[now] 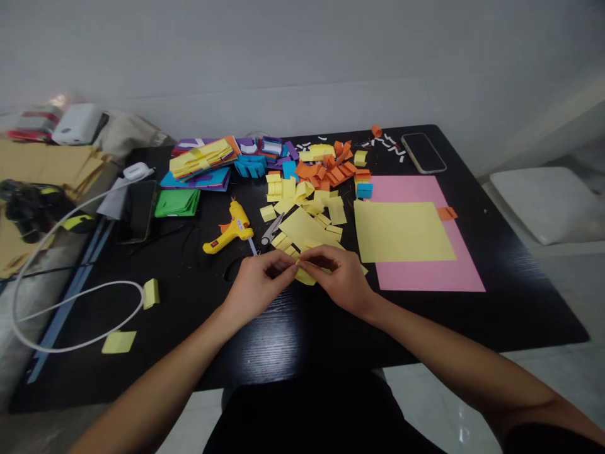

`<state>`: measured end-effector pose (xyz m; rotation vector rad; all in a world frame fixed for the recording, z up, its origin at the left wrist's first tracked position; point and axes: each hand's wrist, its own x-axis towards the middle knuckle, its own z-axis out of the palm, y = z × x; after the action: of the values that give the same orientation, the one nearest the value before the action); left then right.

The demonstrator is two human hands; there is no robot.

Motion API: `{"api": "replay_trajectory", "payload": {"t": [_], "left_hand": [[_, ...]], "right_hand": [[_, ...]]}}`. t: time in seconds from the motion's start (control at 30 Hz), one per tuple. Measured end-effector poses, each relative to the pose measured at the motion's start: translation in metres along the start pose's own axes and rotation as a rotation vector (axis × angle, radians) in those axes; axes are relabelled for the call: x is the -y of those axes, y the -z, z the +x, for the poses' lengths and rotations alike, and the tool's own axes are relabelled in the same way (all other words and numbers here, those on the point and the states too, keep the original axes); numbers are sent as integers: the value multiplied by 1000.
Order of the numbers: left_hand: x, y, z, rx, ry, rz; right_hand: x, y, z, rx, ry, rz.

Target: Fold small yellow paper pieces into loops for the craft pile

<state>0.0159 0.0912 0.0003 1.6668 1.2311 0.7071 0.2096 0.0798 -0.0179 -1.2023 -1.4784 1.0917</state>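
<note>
My left hand (259, 284) and my right hand (341, 277) meet over the middle of the black table (283, 340). Both pinch a small folded yellow paper piece (305, 275) between their fingertips. Just behind them lies a heap of cut yellow paper pieces (302, 217), with scissors (271, 231) and a yellow glue gun (230, 233) to the left of it.
A yellow sheet (401, 230) lies on a pink sheet (439, 271) at the right. Orange pieces (331, 171), blue folded paper (251, 165), stacked coloured sheets (201, 161) and green paper (177, 203) sit behind. One phone (423, 152) lies far right, another (139, 210) left. A white cable (75, 315) loops at the left edge.
</note>
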Motion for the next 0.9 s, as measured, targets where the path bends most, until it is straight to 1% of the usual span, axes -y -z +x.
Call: {"api": "replay_trajectory", "payload": {"t": [0.2,0.33,0.47,0.67,0.77,0.9], "left_hand": [[2,-3,1,-23,-12,1],[2,-2,1,-33,-14,24],[2,0,2,-31,6,24],[2,1,4,-24,24,-47],[0,2,4,-17,23,-79],[-4,3,3,-44,19,-87]], "right_hand": [[1,-1,0,-7,2,-34],[5,0,0,22,3,-52],[12,2,0,73,-34,38],[14,4,2,106,-33,63],[13,6,4,145,-59,169],[12,8,6,136,-123,267]]}}
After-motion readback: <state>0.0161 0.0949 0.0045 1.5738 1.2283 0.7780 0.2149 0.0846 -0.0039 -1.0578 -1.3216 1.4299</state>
